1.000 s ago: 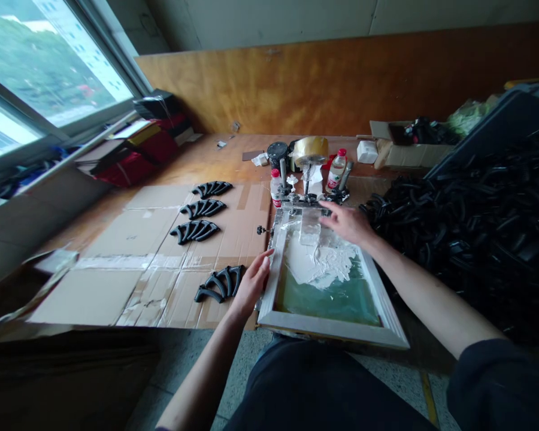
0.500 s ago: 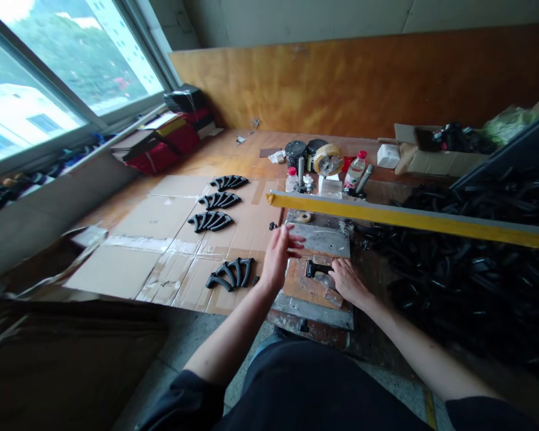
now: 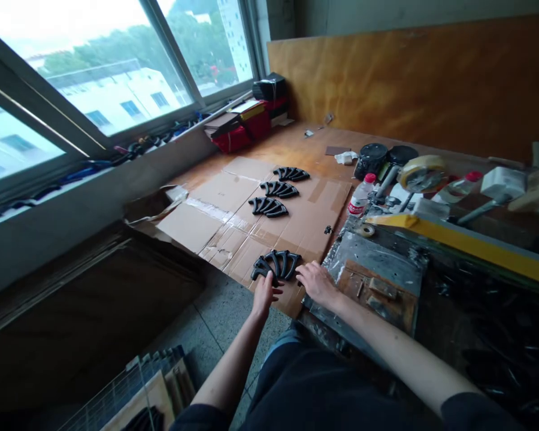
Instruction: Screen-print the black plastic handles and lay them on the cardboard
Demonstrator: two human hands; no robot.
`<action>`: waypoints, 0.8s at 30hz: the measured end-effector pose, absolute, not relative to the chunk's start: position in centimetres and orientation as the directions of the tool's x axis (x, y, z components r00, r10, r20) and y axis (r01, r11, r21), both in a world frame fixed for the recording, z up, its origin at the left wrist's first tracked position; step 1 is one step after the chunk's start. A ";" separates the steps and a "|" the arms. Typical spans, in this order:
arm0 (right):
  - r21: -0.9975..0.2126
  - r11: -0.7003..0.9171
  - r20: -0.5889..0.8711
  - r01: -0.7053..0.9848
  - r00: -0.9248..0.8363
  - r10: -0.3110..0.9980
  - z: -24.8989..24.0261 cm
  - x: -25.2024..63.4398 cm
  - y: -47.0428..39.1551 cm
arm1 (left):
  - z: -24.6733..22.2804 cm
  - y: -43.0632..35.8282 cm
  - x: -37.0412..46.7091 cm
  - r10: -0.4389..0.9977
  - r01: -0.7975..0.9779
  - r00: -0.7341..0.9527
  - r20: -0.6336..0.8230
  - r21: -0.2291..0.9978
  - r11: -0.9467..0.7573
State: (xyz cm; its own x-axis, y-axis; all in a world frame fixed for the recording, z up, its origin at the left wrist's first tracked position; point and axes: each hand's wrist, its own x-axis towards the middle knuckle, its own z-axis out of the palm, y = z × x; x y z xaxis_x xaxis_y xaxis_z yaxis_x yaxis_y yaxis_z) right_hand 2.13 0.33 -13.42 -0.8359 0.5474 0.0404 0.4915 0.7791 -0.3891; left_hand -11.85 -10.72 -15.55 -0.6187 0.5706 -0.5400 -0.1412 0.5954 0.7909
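My left hand (image 3: pixel 264 294) holds the end of a black curved plastic part (image 3: pixel 265 270) at the near side of a fanned row of similar parts (image 3: pixel 282 258). Its thumb lies on top, and the other fingers stretch to the right. To the right of that row, my right hand (image 3: pixel 318 282) has its fingers bent down over a small black piece (image 3: pixel 300 284), mostly hidden by the fingertips. Both hands are low over the flattened cardboard (image 3: pixel 305 224). Three more fanned rows (image 3: pixel 268 207) lie farther back on it.
A wooden jig (image 3: pixel 363 287) sits on a metal plate to the right. Behind it are a bottle (image 3: pixel 362 194), a tape roll (image 3: pixel 424 170), black tins (image 3: pixel 372 157) and a yellow-edged bar (image 3: pixel 471 239). A dark heap of parts (image 3: pixel 498 353) fills the right side.
My view has swung left. The black part my right hand held on the jig has left it. Both hands are now at the near row, the left one on a part there.
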 end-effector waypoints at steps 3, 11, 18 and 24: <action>-0.376 0.726 -0.178 0.576 -0.814 0.554 -15.3 -1.0 2.0 | -18.2 -11.7 -15.9 0.483 -0.045 -0.647 -0.590 0.662 0.748; -0.368 0.591 -0.355 0.718 -0.696 0.624 -17.2 -4.1 3.6 | -20.5 -10.4 -18.7 0.471 0.139 -0.608 -0.640 0.498 0.856; -0.435 0.534 -0.376 0.725 -0.686 0.624 -17.3 -5.8 4.0 | -19.9 -9.1 -21.1 0.509 0.285 -0.574 -0.642 0.426 0.859; -0.525 0.498 -0.376 0.690 -0.713 0.591 -17.3 -6.6 3.5 | -17.0 -5.9 -25.7 0.564 0.462 -0.604 -0.564 0.328 0.824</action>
